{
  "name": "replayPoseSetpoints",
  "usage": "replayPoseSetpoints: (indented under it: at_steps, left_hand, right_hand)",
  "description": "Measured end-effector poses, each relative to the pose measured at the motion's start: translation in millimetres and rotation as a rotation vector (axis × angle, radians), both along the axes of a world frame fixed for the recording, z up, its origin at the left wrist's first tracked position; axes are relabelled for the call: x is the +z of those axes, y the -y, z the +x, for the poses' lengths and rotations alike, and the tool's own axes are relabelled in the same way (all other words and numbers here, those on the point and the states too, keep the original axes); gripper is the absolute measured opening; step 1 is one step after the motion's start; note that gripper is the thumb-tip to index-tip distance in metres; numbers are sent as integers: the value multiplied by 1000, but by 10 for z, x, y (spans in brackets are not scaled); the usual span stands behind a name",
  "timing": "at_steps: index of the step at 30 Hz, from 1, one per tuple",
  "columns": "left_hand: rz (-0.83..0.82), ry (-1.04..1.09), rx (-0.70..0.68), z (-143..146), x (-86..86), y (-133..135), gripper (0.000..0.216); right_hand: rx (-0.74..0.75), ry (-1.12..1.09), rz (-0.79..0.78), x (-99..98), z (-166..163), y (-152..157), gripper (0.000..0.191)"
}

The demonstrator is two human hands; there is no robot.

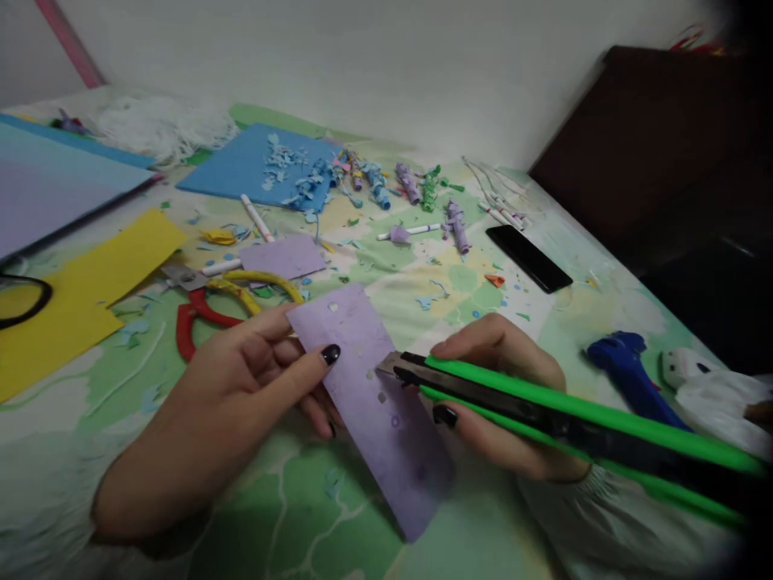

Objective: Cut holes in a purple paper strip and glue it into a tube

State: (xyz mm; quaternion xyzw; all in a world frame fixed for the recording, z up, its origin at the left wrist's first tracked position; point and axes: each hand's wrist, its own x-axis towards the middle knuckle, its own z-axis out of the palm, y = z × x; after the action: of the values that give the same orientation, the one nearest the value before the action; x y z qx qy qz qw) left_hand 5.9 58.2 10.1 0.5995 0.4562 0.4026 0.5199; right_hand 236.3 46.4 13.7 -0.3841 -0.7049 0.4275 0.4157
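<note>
My left hand [247,387] grips a strip of purple paper [374,403] by its left edge, thumb on top and fingers behind. Several small holes and round marks run down the middle of the strip, which is tilted above the table. In my right hand [501,387] is a green and black utility knife [543,403], its blade out. The blade's tip meets the paper near its right edge, close to the holes; whether it pierces there I cannot tell. Beside my left hand lie scissors [187,322] with red and yellow handles.
Yellow paper [78,298] and a purple sheet [60,185] lie at left. Behind are a blue sheet [229,169] with scraps, rolled purple pieces [457,227] and white string [163,125]. A black phone [528,258] and a blue tool [631,374] lie right.
</note>
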Motion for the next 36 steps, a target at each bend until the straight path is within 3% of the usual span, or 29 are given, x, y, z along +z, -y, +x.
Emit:
replayPoseSetpoints:
  at_steps: [4,7,11,16,22,32,36]
  left_hand:
    - [95,-54,49,-8,-8,66,14]
    - [91,-75,64,32,50,130,16]
    - [-3,-76,205,131,182,230,20]
    - [13,-86,241,192,246,284,18]
    - [36,-125,236,195,255,283,7]
    - [49,-169,226,186,263,281,6]
    - [40,-157,234,190,247,280,7]
  right_hand:
    - [-126,5,124,6,-58,95,23]
    - [-98,40,168,34,-58,102,26]
    - [-31,85,184,90,-44,95,34]
    - [-70,82,196,115,-54,123,31]
    - [-37,97,161,142,-29,128,32]
    - [-47,31,134,71,-29,130,35]
    - [-46,87,197,74,-4,119,39]
